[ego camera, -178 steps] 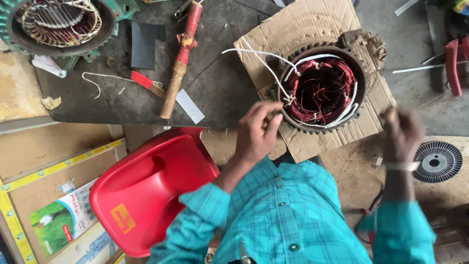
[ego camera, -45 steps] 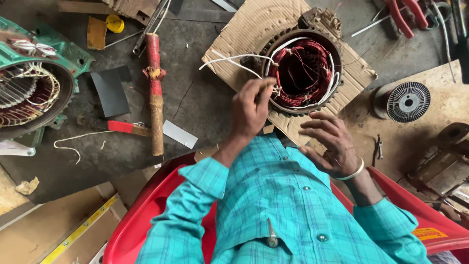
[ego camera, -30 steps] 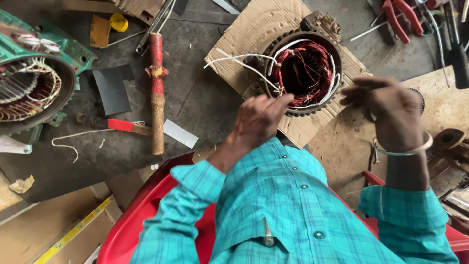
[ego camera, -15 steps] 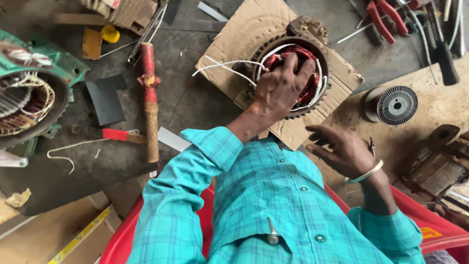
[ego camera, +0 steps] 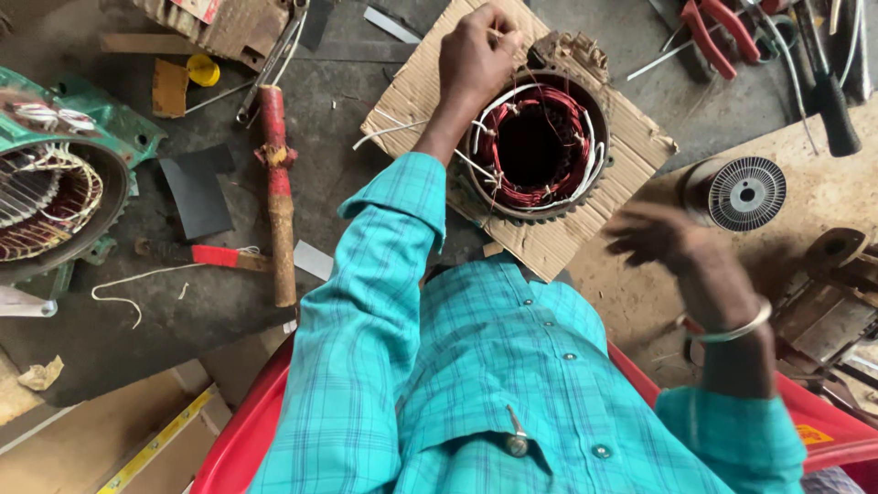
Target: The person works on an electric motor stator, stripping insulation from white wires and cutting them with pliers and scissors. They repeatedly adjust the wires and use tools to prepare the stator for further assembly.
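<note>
The left hand [ego camera: 476, 55] is closed, pinching a thin white wire [ego camera: 485, 114] above the stator [ego camera: 540, 146]; the wire runs down-right. The right hand [ego camera: 668, 242] is blurred, its grip unclear.

Single head-worn camera, looking steeply down from above the person's chest, facing forward over the teal shirt [ego camera: 476, 384] to the floor [ego camera: 366, 119], close range, motor stator [ego camera: 540, 146] on cardboard [ego camera: 549, 247] top centre

A motor-repair workshop: wound stators [ego camera: 540, 146], pliers [ego camera: 709, 32], scattered tools on the floor.
</note>
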